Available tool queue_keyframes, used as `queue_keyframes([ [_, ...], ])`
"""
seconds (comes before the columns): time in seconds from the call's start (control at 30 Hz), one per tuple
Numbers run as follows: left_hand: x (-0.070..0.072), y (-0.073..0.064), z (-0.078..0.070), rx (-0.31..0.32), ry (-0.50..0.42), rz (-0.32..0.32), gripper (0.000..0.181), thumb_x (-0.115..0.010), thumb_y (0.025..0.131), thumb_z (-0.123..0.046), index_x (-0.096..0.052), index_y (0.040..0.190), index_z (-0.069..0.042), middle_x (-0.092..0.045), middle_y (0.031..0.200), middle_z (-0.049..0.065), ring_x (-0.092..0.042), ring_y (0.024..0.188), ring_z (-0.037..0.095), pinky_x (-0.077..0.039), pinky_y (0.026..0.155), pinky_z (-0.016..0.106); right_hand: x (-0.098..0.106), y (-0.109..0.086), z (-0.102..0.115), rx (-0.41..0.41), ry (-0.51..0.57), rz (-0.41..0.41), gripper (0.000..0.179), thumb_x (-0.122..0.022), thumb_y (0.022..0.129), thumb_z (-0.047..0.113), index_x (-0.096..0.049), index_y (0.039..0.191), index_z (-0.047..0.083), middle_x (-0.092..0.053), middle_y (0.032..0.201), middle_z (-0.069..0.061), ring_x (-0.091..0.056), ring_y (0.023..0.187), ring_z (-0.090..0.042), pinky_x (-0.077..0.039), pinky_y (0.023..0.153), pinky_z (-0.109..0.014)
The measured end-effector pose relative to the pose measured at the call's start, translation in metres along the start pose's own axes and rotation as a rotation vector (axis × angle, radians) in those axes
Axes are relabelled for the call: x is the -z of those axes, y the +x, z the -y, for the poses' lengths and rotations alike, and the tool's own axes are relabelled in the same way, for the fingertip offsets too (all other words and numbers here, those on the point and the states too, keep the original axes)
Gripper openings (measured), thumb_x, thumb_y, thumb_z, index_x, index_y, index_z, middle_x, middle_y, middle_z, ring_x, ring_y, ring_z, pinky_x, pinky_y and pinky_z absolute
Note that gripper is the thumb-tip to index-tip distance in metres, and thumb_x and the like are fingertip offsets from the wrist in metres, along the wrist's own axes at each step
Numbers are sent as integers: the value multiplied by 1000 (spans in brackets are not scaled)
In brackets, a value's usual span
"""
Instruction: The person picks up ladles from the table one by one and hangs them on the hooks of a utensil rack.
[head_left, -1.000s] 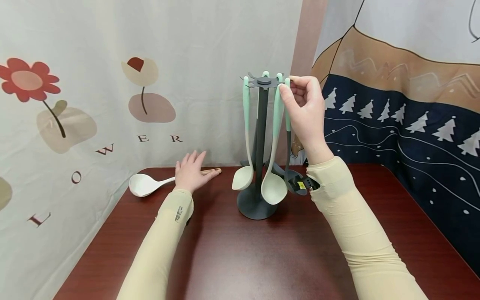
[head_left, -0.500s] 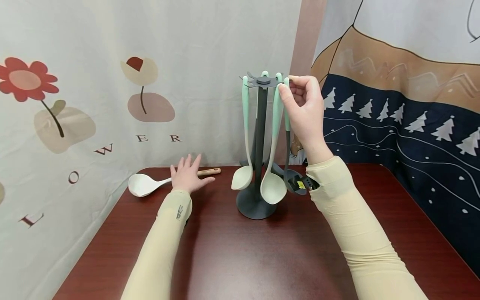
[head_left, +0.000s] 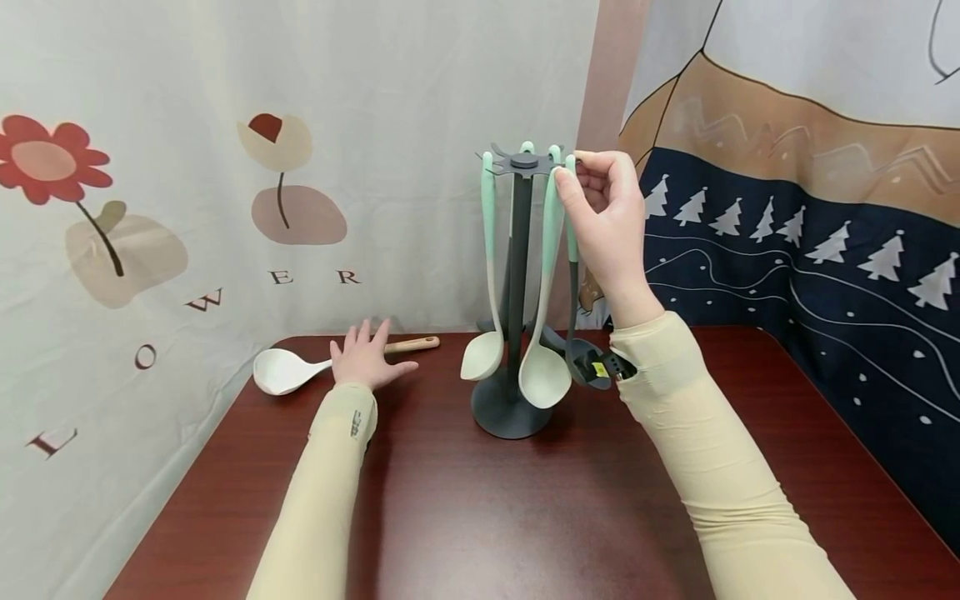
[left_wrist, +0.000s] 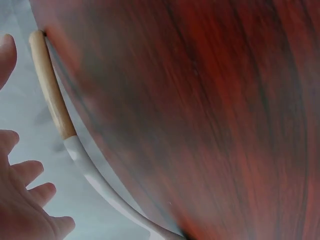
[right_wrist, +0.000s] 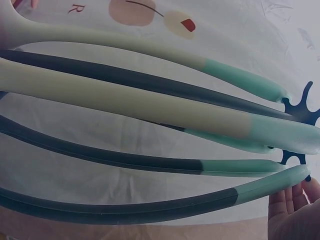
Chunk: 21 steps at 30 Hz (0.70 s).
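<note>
A white ladle [head_left: 281, 372] with a wooden handle lies near the table's back edge. My left hand [head_left: 362, 358], fingers spread, is over its neck, and in the left wrist view the fingertips stand apart from the wooden handle [left_wrist: 52, 92]. A dark rack [head_left: 517, 275] carries several hanging utensils with mint-green handle ends. At its top right my right hand [head_left: 611, 212] pinches the mint handle end [head_left: 572, 171] of a dark utensil between thumb and fingers; a wrist strap partly covers that utensil's head. Two cream ladles [head_left: 544, 377] hang at the front.
The reddish-brown table [head_left: 465, 500] carries the rack's round base [head_left: 510, 421]. A pale printed curtain [head_left: 420, 125] stands behind, and a dark blue one with trees [head_left: 825, 283] runs along the right side.
My left hand has slid left and slightly toward me, uncovering more of the wooden handle, its fingers staying spread. The right hand keeps its place at the rack's top.
</note>
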<state>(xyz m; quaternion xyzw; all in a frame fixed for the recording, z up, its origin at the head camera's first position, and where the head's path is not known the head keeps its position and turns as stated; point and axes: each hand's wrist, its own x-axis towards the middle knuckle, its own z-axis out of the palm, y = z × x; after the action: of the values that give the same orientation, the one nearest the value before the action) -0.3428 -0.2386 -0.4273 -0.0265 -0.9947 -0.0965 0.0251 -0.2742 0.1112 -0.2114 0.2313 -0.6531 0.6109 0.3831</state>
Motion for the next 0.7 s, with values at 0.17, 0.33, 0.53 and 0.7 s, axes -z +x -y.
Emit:
queue_keyframes([
  [0.17, 1, 1, 2, 13, -7, 17, 103, -65, 82, -67, -21, 158, -13, -16, 160, 27, -12, 145, 48, -6, 108, 72, 0, 1, 0, 7, 2, 4, 33, -64, 94, 12, -56, 119, -6, -58, 105, -2, -58, 91, -15, -50, 87, -25],
  [0.33, 2, 3, 1, 18, -15, 28, 104, -65, 82, -66, -21, 158, -12, -15, 160, 26, -13, 145, 48, -9, 109, 71, 1, 0, 2, 24, -6, 1, 34, -64, 94, 12, -55, 120, -7, -58, 104, 2, -58, 91, -15, -50, 86, -25],
  [0.53, 0, 5, 4, 13, -3, 35, 97, -67, 85, -59, -24, 157, -11, -21, 158, 27, -20, 142, 48, -14, 110, 68, 0, 0, 1, 18, -11, 1, 34, -64, 94, 13, -55, 120, -7, -58, 105, 0, -58, 91, -15, -50, 85, -25],
  [0.7, 1, 5, 5, 19, 2, 47, 93, -69, 87, -52, -25, 156, -8, -24, 156, 28, -22, 141, 48, -16, 111, 66, 0, 0, -1, 6, -13, 1, 33, -64, 94, 13, -55, 119, -7, -58, 105, -2, -58, 91, -15, -49, 86, -25],
])
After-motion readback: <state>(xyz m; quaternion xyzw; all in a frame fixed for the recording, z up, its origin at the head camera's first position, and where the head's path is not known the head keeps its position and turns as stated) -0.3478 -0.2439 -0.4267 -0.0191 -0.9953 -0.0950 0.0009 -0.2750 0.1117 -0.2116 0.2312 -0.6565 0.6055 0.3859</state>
